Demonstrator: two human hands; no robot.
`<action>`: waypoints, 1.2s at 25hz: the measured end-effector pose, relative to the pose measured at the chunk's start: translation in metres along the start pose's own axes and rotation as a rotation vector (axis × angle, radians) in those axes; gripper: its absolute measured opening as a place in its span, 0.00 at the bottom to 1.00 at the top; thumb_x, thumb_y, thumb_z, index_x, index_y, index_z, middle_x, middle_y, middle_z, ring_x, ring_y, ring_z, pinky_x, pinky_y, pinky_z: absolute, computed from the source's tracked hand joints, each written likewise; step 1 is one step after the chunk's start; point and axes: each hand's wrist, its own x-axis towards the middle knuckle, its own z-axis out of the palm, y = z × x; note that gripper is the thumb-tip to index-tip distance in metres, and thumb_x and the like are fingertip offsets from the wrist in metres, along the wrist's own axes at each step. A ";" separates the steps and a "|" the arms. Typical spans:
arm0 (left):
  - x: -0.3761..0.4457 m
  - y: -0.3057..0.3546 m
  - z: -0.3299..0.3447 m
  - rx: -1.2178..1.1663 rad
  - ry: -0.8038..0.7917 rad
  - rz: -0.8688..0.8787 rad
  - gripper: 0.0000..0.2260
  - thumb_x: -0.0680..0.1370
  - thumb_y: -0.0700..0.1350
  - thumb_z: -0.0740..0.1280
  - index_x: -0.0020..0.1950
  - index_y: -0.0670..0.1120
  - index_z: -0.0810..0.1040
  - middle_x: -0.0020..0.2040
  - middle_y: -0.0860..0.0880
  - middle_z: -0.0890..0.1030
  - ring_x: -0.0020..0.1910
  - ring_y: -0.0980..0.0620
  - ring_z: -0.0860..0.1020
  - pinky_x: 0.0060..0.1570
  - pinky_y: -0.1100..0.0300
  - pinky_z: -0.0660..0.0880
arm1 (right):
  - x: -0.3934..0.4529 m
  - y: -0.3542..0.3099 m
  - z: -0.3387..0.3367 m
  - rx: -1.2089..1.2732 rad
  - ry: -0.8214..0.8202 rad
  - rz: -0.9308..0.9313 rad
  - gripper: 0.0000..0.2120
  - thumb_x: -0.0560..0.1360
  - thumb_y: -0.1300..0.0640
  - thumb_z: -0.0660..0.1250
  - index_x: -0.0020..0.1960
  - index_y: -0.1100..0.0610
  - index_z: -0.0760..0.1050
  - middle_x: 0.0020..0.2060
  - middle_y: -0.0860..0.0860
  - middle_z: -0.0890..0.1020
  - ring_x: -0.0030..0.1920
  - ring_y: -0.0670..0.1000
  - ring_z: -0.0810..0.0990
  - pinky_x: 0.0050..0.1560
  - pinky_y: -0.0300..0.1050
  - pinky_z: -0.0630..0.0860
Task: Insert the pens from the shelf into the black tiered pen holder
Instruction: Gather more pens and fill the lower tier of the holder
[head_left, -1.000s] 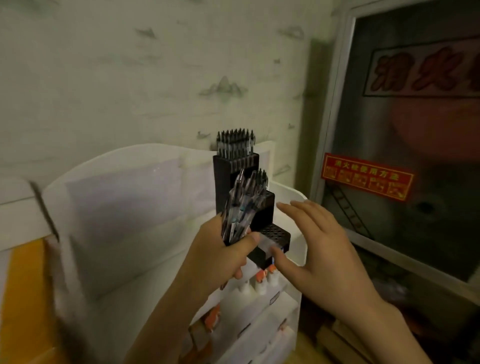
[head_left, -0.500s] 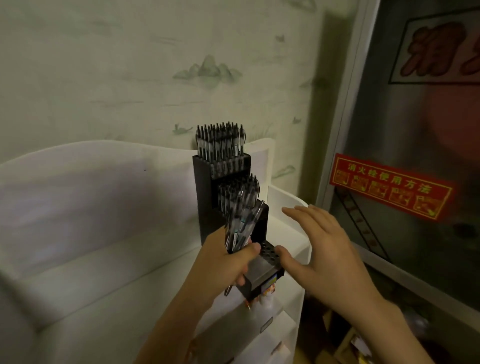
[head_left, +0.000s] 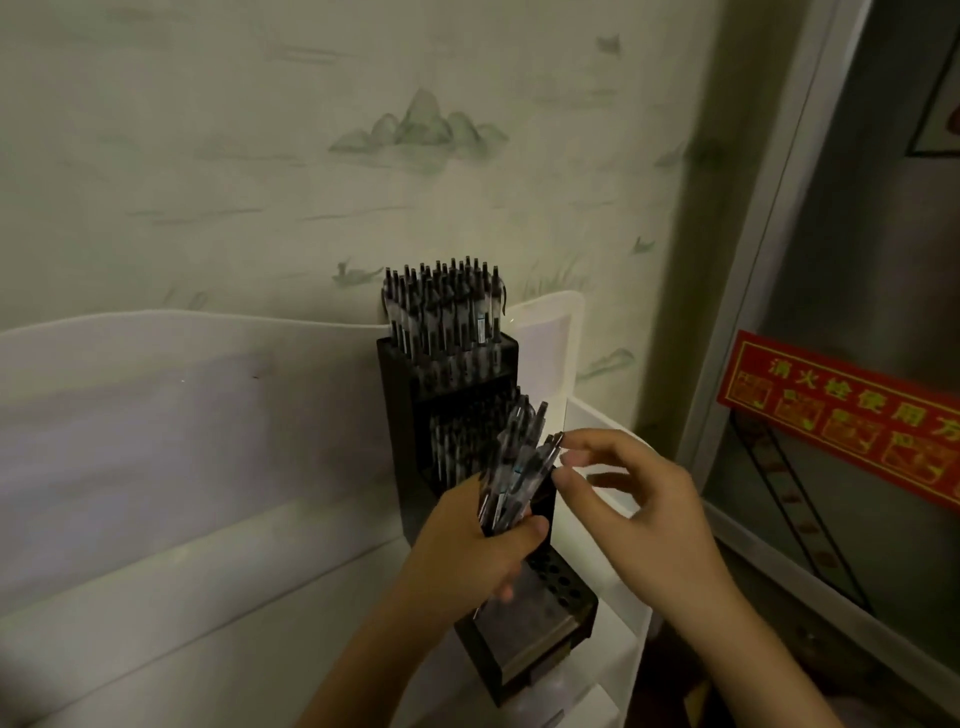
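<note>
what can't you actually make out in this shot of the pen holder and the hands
- Head view: how many pens are in the bundle; blurred, and the left hand wraps its lower end.
- Whether the right hand already pinches a pen top; its fingertips are blurred.
- Middle tier of the black tiered pen holder: the bundle hides how full it is.
- Bottom tier's holes: partly behind the left hand.
- Red sign: cut by the right edge.
</note>
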 end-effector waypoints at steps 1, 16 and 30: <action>0.005 0.000 0.003 0.003 0.002 0.002 0.03 0.77 0.44 0.69 0.48 0.50 0.76 0.26 0.54 0.77 0.23 0.56 0.74 0.28 0.64 0.74 | 0.007 0.003 0.000 0.065 -0.026 0.018 0.07 0.72 0.55 0.71 0.50 0.48 0.81 0.44 0.43 0.83 0.50 0.45 0.81 0.50 0.39 0.78; 0.042 0.010 0.026 0.053 0.207 -0.098 0.04 0.76 0.45 0.70 0.47 0.50 0.76 0.29 0.54 0.76 0.23 0.59 0.75 0.27 0.63 0.76 | 0.101 0.018 -0.053 0.650 0.050 0.309 0.08 0.74 0.63 0.68 0.51 0.63 0.81 0.40 0.59 0.85 0.40 0.53 0.85 0.44 0.42 0.83; 0.023 0.022 0.009 -0.025 0.376 -0.030 0.06 0.77 0.40 0.69 0.42 0.47 0.75 0.24 0.56 0.75 0.21 0.59 0.73 0.24 0.64 0.72 | 0.116 0.070 -0.005 0.026 -0.115 -0.077 0.08 0.74 0.59 0.71 0.49 0.47 0.80 0.41 0.38 0.83 0.44 0.36 0.80 0.45 0.24 0.72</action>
